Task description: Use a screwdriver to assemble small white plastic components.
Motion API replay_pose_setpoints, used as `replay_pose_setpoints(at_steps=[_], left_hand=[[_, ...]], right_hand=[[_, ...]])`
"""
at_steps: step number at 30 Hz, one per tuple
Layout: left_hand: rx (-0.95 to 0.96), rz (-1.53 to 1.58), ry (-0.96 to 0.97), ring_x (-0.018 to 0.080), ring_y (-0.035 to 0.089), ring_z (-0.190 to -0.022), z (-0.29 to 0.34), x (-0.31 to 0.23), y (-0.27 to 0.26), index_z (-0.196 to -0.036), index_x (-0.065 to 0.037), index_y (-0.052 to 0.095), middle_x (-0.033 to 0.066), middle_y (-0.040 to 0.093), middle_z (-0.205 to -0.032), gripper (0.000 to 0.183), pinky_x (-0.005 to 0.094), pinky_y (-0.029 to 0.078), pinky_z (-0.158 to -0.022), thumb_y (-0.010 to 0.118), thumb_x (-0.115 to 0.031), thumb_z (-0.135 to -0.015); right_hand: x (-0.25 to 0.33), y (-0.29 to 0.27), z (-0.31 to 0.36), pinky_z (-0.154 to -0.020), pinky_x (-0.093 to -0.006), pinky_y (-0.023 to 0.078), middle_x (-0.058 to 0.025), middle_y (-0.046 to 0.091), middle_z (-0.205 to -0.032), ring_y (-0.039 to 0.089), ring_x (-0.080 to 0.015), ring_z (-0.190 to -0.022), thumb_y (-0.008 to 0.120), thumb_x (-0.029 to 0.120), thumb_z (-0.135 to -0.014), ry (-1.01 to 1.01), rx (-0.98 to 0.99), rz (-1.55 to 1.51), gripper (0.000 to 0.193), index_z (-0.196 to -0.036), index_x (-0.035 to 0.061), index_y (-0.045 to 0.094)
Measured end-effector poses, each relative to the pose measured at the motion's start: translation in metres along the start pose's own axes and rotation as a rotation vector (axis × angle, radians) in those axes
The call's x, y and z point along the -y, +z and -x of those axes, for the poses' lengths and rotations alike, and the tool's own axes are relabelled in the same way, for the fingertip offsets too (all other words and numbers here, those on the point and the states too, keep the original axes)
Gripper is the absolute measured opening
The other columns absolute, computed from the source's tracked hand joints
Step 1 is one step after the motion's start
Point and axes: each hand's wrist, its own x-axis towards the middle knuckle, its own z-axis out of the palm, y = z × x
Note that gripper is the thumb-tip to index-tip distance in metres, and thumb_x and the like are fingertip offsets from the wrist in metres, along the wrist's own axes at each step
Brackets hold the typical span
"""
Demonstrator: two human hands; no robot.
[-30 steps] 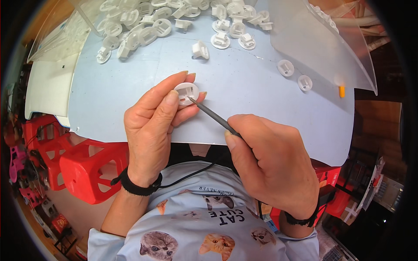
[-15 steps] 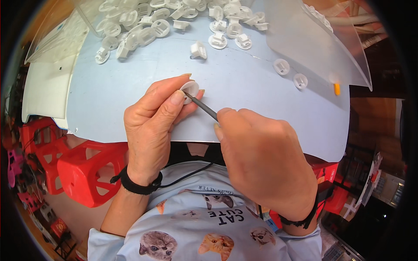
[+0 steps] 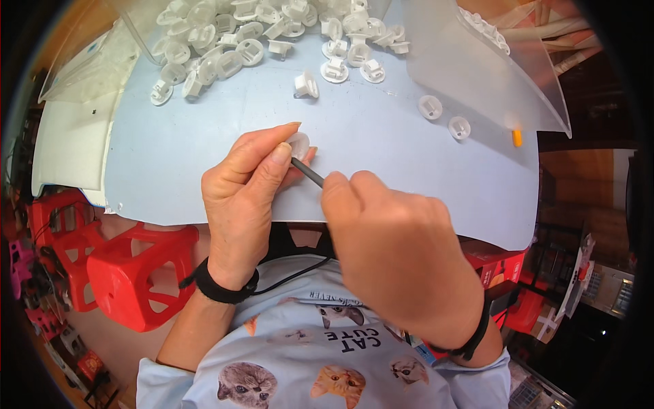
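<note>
My left hand [image 3: 248, 174] pinches a small white round plastic part [image 3: 298, 144] between thumb and fingers, above the near middle of the table. A thin dark grey rod-shaped tool [image 3: 308, 172] is gripped in my right hand [image 3: 395, 238]. Its far end reaches the plastic part beside my left thumb; the tip itself is hidden there, so its kind does not show. Beyond my hands a similar white part [image 3: 306, 85] lies alone on the table. Two more round parts, a nearer one [image 3: 460, 128] and a farther one [image 3: 430, 107], lie to the right.
A heap of white plastic parts [image 3: 228, 63] covers the back of the light blue tabletop [image 3: 177, 157]. Clear plastic bins stand at the far left and right [image 3: 477, 75]. A small orange piece [image 3: 517, 138] lies by the right bin. Red stools [image 3: 139, 273] stand left below the table.
The tool has tilted and its tip is now hidden at the part. My right hand has shifted slightly left, my left slightly right. The view has moved a little.
</note>
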Motion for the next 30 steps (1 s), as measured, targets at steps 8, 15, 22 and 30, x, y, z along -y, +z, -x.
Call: replay_pose_setpoints(at_steps=[8,15,22,30], left_hand=[[0.019,0.209,-0.073,0.0246,0.067,-0.095,0.002,-0.005,-0.005,-0.122,0.007,0.052,0.0178,0.064,-0.106,0.032,0.0272,0.057,-0.08,0.046,-0.014,-0.099],[0.036,0.243,-0.059,0.0196,0.065,-0.095,-0.002,0.002,-0.008,-0.122,0.006,0.053,0.0171,0.064,-0.107,0.031,0.0269,0.057,-0.079,0.046,-0.013,-0.099],[0.097,0.166,-0.043,0.0173,0.063,-0.097,0.004,-0.001,-0.006,-0.124,0.005,0.054,0.0153,0.062,-0.112,0.03,0.0273,0.057,-0.081,0.046,-0.009,-0.098],[0.156,0.014,0.029,0.0221,0.066,-0.097,0.005,-0.003,-0.007,-0.123,0.005,0.055,0.0132,0.055,-0.123,0.031,0.0267,0.055,-0.081,0.047,-0.013,-0.099]], right_hand=[[-0.023,0.022,-0.004,-0.049,-0.029,0.037,-0.004,0.048,-0.062,0.043,-0.0135,-0.051,0.061,0.011,-0.09,0.267,-0.271,-0.918,0.014,-0.093,0.0004,0.053],[-0.015,0.037,-0.037,-0.055,-0.0465,0.043,-0.0191,0.057,-0.062,0.057,-0.0425,-0.06,0.055,0.02,-0.093,0.15,-0.212,-0.893,0.022,-0.092,-0.0013,0.051],[-0.015,0.029,-0.039,-0.055,-0.0503,0.042,-0.0225,0.058,-0.065,0.058,-0.0439,-0.063,0.055,0.021,-0.091,0.149,-0.196,-0.773,0.023,-0.085,0.0001,0.049],[-0.092,-0.074,-0.03,-0.051,-0.0214,0.034,0.0055,0.045,-0.063,0.041,-0.0032,-0.059,0.063,0.012,-0.09,0.412,-0.632,-0.87,0.012,-0.091,0.0013,0.058]])
